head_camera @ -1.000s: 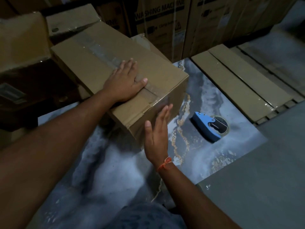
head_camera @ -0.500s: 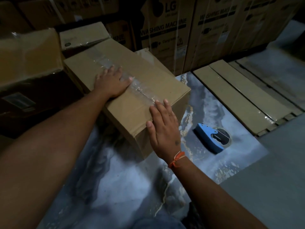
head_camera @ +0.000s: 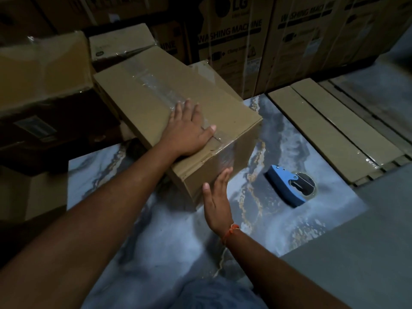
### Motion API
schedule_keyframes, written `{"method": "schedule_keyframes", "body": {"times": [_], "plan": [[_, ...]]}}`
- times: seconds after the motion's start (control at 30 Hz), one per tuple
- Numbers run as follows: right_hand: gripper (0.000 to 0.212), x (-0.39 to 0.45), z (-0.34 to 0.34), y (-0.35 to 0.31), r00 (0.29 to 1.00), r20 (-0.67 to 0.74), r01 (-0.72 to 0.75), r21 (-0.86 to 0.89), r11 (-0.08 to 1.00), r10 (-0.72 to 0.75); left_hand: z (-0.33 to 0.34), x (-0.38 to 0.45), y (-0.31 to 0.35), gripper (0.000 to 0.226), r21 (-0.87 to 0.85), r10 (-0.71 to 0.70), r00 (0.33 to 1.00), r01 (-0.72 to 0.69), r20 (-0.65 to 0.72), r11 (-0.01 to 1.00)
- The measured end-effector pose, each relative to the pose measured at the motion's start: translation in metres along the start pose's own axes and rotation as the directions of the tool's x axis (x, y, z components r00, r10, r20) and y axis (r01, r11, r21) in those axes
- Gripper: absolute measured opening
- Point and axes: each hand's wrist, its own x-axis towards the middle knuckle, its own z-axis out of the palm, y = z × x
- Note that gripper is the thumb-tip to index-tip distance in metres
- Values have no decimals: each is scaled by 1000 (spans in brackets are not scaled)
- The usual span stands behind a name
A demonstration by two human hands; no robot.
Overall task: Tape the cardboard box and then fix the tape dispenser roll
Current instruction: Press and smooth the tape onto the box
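A brown cardboard box [head_camera: 142, 92] lies on a marbled floor tile, with a strip of clear tape [head_camera: 156, 88] running along its top seam and over the near end. My left hand [head_camera: 187, 132] lies flat, fingers spread, on the tape near the box's near edge. My right hand [head_camera: 216, 197], with an orange thread at the wrist, is flat and open against the box's near end face. A blue tape dispenser [head_camera: 289, 186] with its roll lies on the tile to the right of the box, untouched.
Large washing-machine cartons [head_camera: 245, 41] stand along the back. More cardboard boxes [head_camera: 42, 70] are stacked at the left. Flat cardboard packs [head_camera: 334, 130] lie on the floor at the right. The marbled tile [head_camera: 156, 241] extends toward me.
My left hand has slid along the tape toward the near edge of the box. My right hand has come off the top and now lies against the near end face.
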Motion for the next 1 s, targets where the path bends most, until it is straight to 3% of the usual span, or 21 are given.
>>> {"method": "schedule_keyframes", "body": {"times": [0.5, 0.83, 1.0], "plan": [[84, -1, -58, -13, 974, 227, 78, -230, 970, -24, -2, -15, 14, 79, -20, -55, 998, 55, -5, 998], [76, 34, -146, 1, 818, 544, 357, -226, 906, -186, -1, -48, 66, 68, -57, -245, 969, 246, 14, 968], [72, 42, -184, 24, 734, 645, 416, -182, 891, -211, 13, -64, 97, 59, -66, -355, 922, 348, -153, 935]]}}
